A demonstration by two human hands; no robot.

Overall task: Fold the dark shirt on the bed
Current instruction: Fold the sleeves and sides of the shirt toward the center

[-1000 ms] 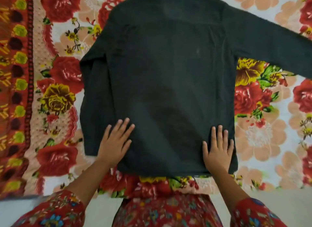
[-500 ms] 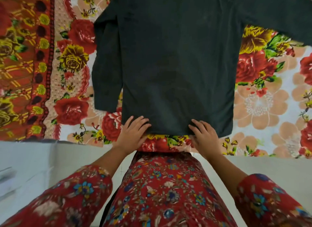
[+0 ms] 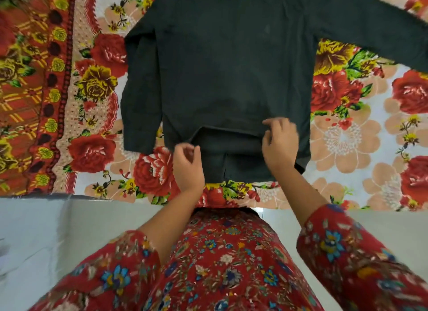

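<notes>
The dark shirt (image 3: 231,74) lies spread back-up on the bed's floral sheet (image 3: 347,134). Its left sleeve (image 3: 139,97) hangs down along the body, and its right sleeve (image 3: 379,32) stretches out to the upper right. The bottom hem is turned up, so a flap of the underside shows near the bed's edge. My left hand (image 3: 188,164) pinches the hem at the flap's left corner with curled fingers. My right hand (image 3: 280,144) pinches the raised hem edge further right.
A red and yellow patterned border (image 3: 30,90) runs down the sheet's left side. The bed's front edge (image 3: 92,198) crosses the view below the shirt, with pale floor (image 3: 58,236) beneath. My red floral dress (image 3: 220,264) fills the bottom.
My hands lay flat on the shirt's lower part, slid to the hem, and now pinch it. The hem has lifted and turned upward over the shirt.
</notes>
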